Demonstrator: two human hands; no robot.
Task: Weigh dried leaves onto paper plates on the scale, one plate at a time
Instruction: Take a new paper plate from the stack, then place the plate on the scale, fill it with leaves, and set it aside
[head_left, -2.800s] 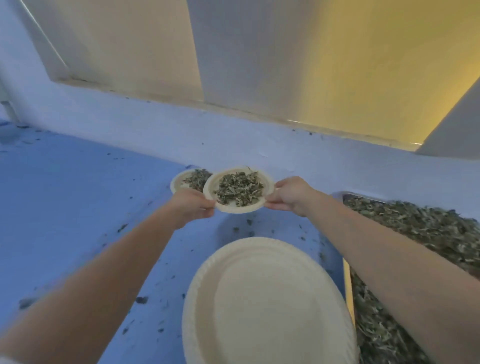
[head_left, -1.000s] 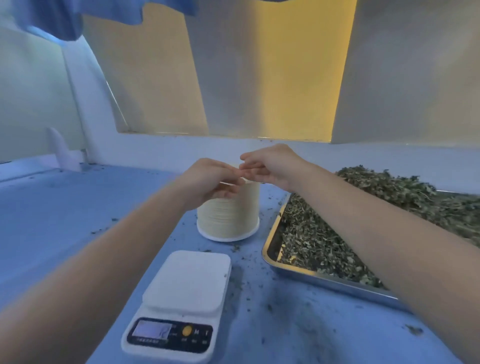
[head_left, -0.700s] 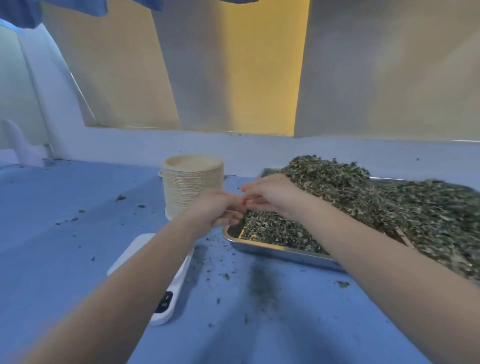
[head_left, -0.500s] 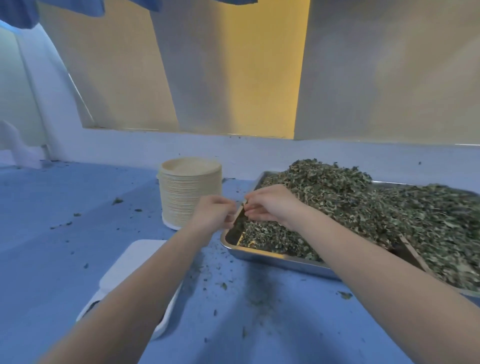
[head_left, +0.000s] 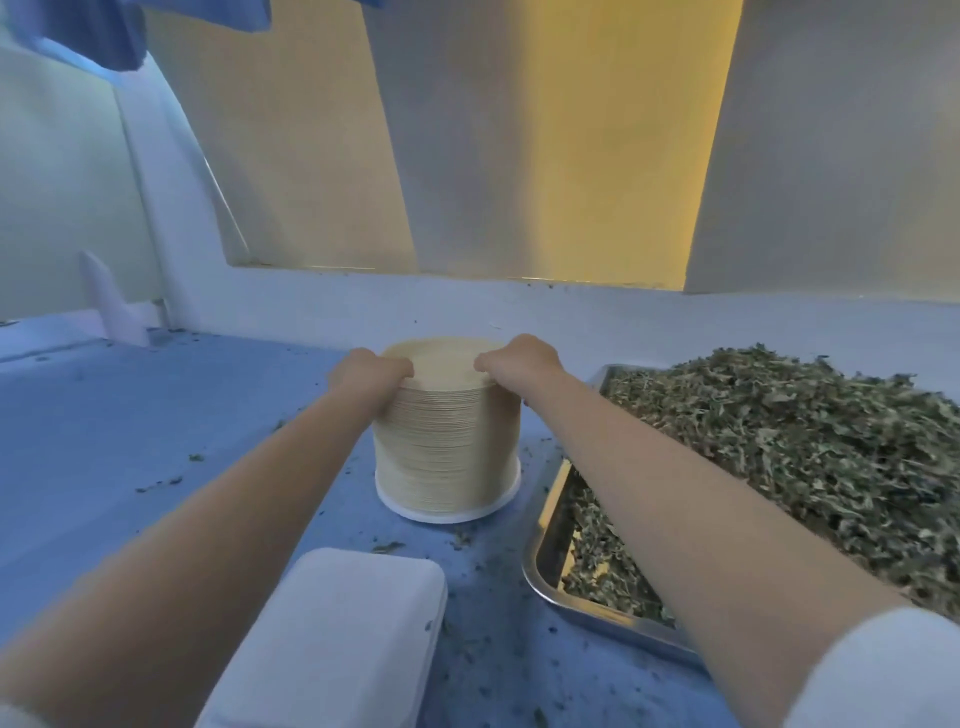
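Both hands moved from tray (head_left: 540, 566) edge to plate stack (head_left: 447, 441); left hand (head_left: 363, 374) and right hand (head_left: 519, 361) grip curled on top rim, scale (head_left: 337, 634) near, counter (head_left: 130, 441) open left

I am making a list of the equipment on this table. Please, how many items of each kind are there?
Stack of paper plates: 1
Scale: 1
Metal tray of dried leaves: 1
Total: 3

Herb-processing workroom: scale (head_left: 332, 629), steel leaf tray (head_left: 540, 566), blue worktop (head_left: 104, 467).
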